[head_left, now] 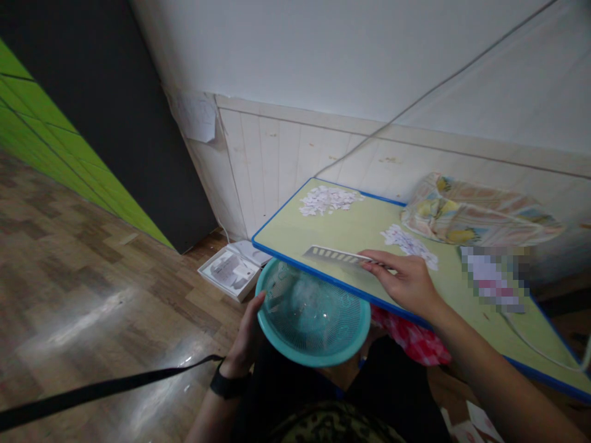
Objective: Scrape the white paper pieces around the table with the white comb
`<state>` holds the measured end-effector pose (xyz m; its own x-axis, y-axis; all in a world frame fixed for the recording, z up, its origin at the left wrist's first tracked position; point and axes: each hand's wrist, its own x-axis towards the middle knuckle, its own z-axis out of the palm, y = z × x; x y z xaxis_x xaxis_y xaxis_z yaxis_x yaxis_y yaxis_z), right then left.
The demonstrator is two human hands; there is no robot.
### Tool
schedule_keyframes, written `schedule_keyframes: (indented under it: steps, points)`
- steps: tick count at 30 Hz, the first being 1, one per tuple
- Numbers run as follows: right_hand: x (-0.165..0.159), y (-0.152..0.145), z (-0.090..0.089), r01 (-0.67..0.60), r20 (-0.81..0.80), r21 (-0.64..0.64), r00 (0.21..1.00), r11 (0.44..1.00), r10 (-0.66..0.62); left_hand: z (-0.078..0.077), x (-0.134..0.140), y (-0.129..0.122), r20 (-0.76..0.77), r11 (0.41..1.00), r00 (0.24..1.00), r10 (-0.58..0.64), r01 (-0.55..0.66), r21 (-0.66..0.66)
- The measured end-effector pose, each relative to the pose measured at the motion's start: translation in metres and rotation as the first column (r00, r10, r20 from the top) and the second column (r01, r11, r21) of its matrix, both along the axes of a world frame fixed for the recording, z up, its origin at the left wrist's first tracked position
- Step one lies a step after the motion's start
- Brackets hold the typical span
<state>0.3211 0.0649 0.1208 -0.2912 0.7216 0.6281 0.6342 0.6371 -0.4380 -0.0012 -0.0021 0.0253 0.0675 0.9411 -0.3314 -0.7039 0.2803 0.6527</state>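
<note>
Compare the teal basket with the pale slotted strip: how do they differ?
The basket is teal; the slotted strip is pale. The basket is round and hollow; the strip is long and narrow. The left hand holds the basket at the edge of the table; the right hand holds the strip over the table. Both have openings.

bench [277, 231] against wall [323, 55]. basket [314, 359] at bench's near edge, left hand [248, 326] at its left rim. strip [339, 255] in right hand [406, 280], above bench. one pile [329, 200] far left on bench, second pile [410, 244] right of it, cloth [480, 212] behind second. box [221, 287] on floor [69, 277], left of basket.
</note>
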Motion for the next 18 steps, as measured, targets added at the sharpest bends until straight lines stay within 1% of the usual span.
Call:
schedule_keyframes:
  steps: [7, 11, 14, 18]
  points:
    - [-0.008, -0.009, 0.006, -0.05, -0.035, 0.022, 0.998, 0.999, 0.05, -0.007, -0.004, 0.003, -0.017, 0.999, 0.999, -0.031, 0.031, 0.011]
    - [-0.009, -0.012, 0.008, -0.057, -0.039, 0.007, 0.998, 0.998, 0.057, -0.008, -0.004, 0.004, -0.01, 1.0, 1.0, -0.017, 0.017, -0.004]
    - [-0.006, -0.012, 0.009, -0.028, -0.05, -0.018, 0.998, 0.999, 0.027, -0.007, -0.004, 0.004, -0.02, 1.0, 1.0, 0.004, -0.004, -0.016]
    - [0.0, -0.005, 0.008, 0.07, -0.089, -0.015, 0.993, 0.997, -0.071, -0.005, -0.005, 0.003, 0.0, 1.0, 1.0, -0.02, 0.02, -0.004]
